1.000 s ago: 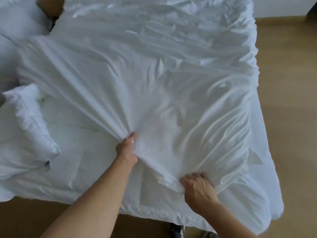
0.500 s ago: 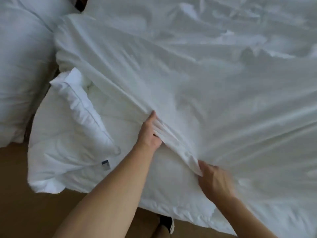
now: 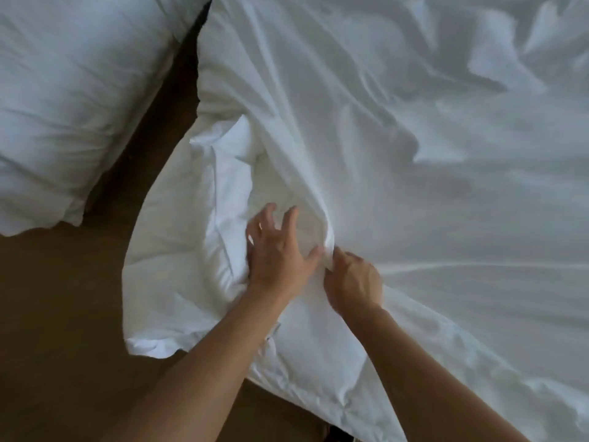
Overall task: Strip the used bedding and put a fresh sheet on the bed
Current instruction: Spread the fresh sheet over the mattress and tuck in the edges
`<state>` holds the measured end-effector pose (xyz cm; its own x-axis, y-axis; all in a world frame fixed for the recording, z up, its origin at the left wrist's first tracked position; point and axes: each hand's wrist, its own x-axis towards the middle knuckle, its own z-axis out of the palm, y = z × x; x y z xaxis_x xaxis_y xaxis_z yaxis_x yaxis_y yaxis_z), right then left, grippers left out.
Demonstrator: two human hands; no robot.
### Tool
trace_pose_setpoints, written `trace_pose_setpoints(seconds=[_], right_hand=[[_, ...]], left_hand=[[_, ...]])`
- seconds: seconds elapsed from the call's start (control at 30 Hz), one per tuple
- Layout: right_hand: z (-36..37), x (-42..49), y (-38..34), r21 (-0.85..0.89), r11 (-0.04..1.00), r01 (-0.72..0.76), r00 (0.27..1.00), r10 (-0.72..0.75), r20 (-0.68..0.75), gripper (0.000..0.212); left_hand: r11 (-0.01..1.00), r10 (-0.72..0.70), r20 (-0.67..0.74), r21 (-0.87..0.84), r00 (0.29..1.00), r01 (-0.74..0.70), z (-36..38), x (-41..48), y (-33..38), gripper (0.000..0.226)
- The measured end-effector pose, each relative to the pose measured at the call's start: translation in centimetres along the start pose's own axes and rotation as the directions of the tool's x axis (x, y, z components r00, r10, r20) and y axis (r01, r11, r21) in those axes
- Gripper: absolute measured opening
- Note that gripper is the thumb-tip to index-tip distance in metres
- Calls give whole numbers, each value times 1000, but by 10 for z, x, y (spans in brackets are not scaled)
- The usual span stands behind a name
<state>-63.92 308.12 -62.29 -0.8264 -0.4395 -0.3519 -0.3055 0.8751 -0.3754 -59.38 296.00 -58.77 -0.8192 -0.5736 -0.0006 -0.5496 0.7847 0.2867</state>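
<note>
Where gathered into a ridge [image 3: 320, 220]: sheet [image 3: 430, 161], white, spread over the bed, lying right of and beyond both hands. Ridge axis: from hands away and leftward. Right hand [image 3: 353, 282]: curled, pinching ridge's near end. Left hand [image 3: 280, 250]: fingers splayed, gripping nothing, just left of ridge, over duvet [image 3: 178, 266]; probably nearer for regrasp.

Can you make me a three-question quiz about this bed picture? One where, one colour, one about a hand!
1. Where is the pillow? A) in a basket B) left of the sheet C) on a chair
2. What colour is the floor? A) brown B) blue C) green
3. What does the right hand do? A) waves B) lies flat C) pinches the sheet's edge
Answers: B, bare floor lies between them; A, brown shows at lower left; C, it is curled on the fold.
</note>
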Motion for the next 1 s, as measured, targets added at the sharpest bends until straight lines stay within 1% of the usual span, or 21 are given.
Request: trace_pose_setpoints(seconds=[0.07, 0.1, 0.17, 0.2, 0.23, 0.27, 0.3, 0.33, 0.37, 0.4, 0.43, 0.47, 0.53, 0.6, 0.67, 0.73, 0.8, 0.83, 0.87, 0.93, 1.0], right_hand=[[10, -6, -15, -2, 999, 39, 999, -39, 6, 6], [16, -10, -16, 25, 999, 27, 999, -27, 16, 7], [25, -19, -10, 73, 996, -49, 998, 46, 50, 16], [28, -20, -5, 81, 992, -95, 994, 90, 61, 26], [30, -19, 1, 88, 987, -134, 989, 129, 69, 32], [32, -18, 4, 90, 982, -167, 984, 161, 73, 34], [33, -16, 5, 88, 977, -197, 979, 190, 76, 32], [35, -15, 3, 78, 972, -223, 973, 217, 77, 27], [36, -15, -3, 61, 968, -244, 968, 239, 74, 22], [36, -16, -11, 34, 964, -263, 963, 261, 64, 17], [36, -17, -22, 7, 961, -278, 960, 277, 48, 15], [38, -18, -31, -21, 960, -280, 959, 280, 30, 18], [39, -25, -56, -47, 959, -279, 960, 278, -33, 28], [38, -33, -78, 7, 944, -329, 942, 328, -71, 33], [36, -42, -97, 111, 925, -364, 921, 376, -108, 45], [36, -48, -124, 227, 932, -284, 913, 335, -232, 58], [41, -48, -161, 343, 934, -105, 903, 233, -360, 58], [46, -44, -182, 425, 905, -34, 912, 202, -356, 60], [51, -36, -204, 530, 848, -12, 936, 196, -293, 69], [58, -9, -247, 721, 690, -68, 968, 220, -120, 94], [64, 27, -285, 830, 548, -103, 975, 221, -25, 109]], left_hand=[[986, -37, 67, 167, 997, 25, -16, 8, -38, 76], [973, -14, 77, 230, 997, -4, -20, 9, -54, 74], [946, 94, 14, 309, 995, -94, -27, 6, -80, 74], [936, 127, -52, 336, 991, -103, -31, 7, -93, 81], [934, 99, -120, 353, 988, -51, -37, 9, -108, 91], [939, -1, -176, 338, 984, 62, -44, 13, -123, 105], [940, -156, -187, 275, 970, 204, -51, 17, -140, 117], [920, -333, -139, 171, 933, 354, -58, 22, -155, 124], [876, -478, -28, 52, 878, 479, -62, 26, -165, 123], [826, -554, 109, -50, 825, 561, -61, 28, -171, 114], [800, -550, 245, -119, 799, 587, -59, 29, -171, 100], [817, -490, 329, -148, 807, 557, -54, 28, -166, 85], [891, -344, 401, -146, 849, 430, -51, 26, -158, 68], [929, -241, 463, -145, 853, 341, -55, 25, -157, 68], [953, -174, 507, -130, 844, 274, -65, 25, -165, 70], [967, -130, 543, -114, 830, 227, -78, 22, -180, 70], [979, -80, 571, -111, 817, 173, -92, 22, -201, 66], [981, -60, 581, -118, 812, 157, -98, 25, -216, 60], [980, -49, 587, -129, 808, 153, -104, 29, -232, 54], [976, -40, 588, -150, 808, 157, -115, 42, -267, 44], [977, -26, 585, -156, 811, 144, -124, 57, -305, 38]])
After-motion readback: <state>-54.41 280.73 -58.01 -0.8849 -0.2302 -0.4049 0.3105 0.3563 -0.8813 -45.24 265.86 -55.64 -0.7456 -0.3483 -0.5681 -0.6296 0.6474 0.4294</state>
